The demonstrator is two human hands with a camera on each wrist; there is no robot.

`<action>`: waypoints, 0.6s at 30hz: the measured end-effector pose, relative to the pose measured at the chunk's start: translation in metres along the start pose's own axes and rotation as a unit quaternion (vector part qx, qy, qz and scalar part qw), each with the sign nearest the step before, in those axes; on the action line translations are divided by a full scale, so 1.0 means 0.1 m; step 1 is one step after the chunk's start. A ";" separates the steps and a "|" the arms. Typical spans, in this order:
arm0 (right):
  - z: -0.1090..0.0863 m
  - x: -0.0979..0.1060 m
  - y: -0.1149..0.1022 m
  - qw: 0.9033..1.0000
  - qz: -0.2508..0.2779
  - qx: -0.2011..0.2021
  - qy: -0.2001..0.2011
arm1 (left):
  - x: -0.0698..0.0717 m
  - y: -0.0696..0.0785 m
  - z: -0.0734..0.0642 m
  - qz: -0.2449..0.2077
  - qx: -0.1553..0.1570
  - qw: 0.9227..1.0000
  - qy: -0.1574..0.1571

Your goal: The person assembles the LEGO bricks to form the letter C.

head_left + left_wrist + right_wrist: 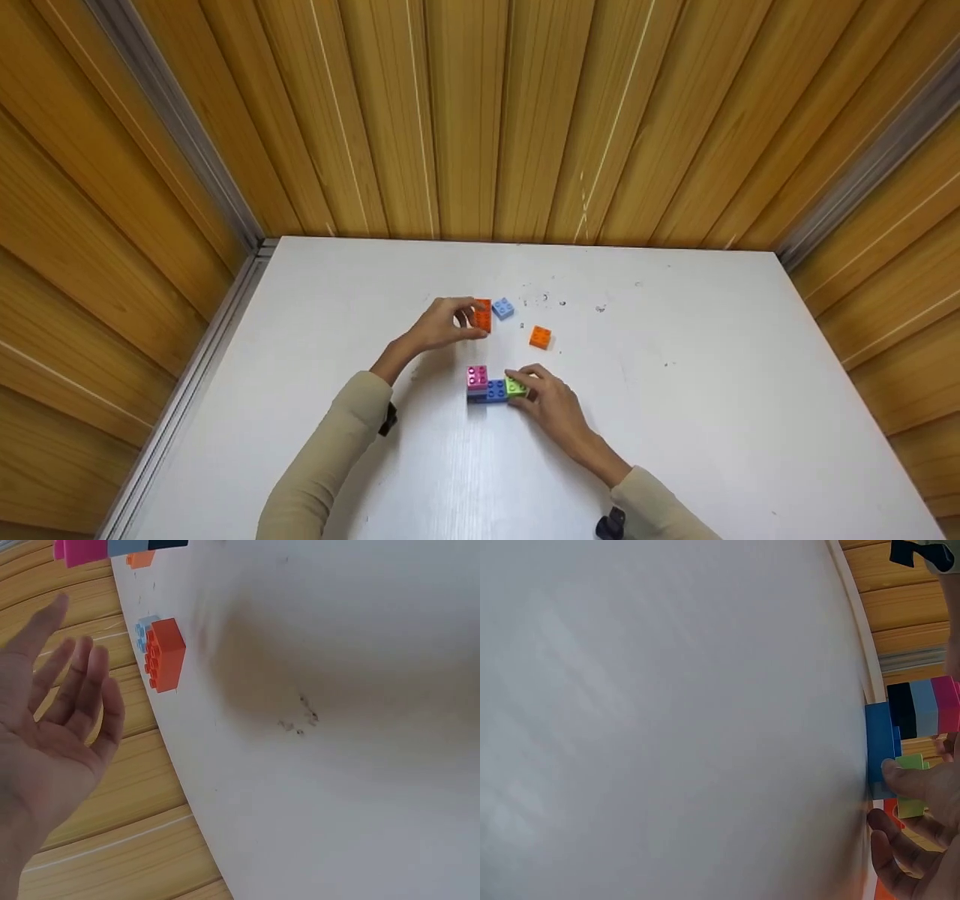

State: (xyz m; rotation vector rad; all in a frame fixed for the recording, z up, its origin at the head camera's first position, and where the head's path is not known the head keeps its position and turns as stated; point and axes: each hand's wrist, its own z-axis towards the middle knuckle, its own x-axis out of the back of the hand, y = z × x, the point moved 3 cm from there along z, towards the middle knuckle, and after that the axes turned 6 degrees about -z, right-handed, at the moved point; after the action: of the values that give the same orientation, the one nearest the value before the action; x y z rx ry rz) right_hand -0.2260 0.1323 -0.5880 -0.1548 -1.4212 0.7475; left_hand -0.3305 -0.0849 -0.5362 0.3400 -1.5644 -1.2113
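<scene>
At the 3 o'clock end of a long blue plastic brick (496, 391), a square lime-green plastic brick (514, 387) is pinched by the right hand (556, 411), seemingly so that the pair is steadied. At 12 o'clock beyond, a rectangular red-orange plastic brick (484, 316) is framed by the left hand (441, 324) (fingers parted, nothing gripped). A scuffed white table (697, 420) is enclosed by wood-patterned walls (465, 127).

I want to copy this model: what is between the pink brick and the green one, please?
In the head view, the exposed studs of the blue brick lie between the pink brick and the green brick.
</scene>
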 end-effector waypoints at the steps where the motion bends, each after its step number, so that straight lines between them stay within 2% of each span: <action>1: 0.00 0.00 0.00 1.000 -0.002 0.001 0.000 | 0.00 -0.01 0.05 0.005 0.002 1.000 0.014; 5: 0.00 0.00 0.00 1.000 -0.008 0.003 -0.002 | -0.02 -0.05 0.21 0.024 0.022 0.998 0.055; 10: -0.01 0.00 -0.01 1.000 -0.005 -0.001 -0.002 | -0.10 -0.12 0.38 0.086 0.048 0.991 0.089; 14: -0.03 -0.01 -0.01 1.000 -0.010 0.002 0.001 | -0.20 -0.17 0.47 0.123 0.075 0.987 0.074; 18: -0.04 -0.01 0.00 1.000 -0.021 0.003 0.006 | -0.30 -0.17 0.52 0.153 0.072 0.985 0.035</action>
State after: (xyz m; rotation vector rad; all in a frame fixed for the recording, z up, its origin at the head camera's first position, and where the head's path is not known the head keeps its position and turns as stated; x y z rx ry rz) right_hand -0.2224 0.1328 -0.5892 -0.1249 -1.4074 0.7154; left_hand -0.3694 -0.0431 -0.5621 0.2212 -1.5805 -0.8441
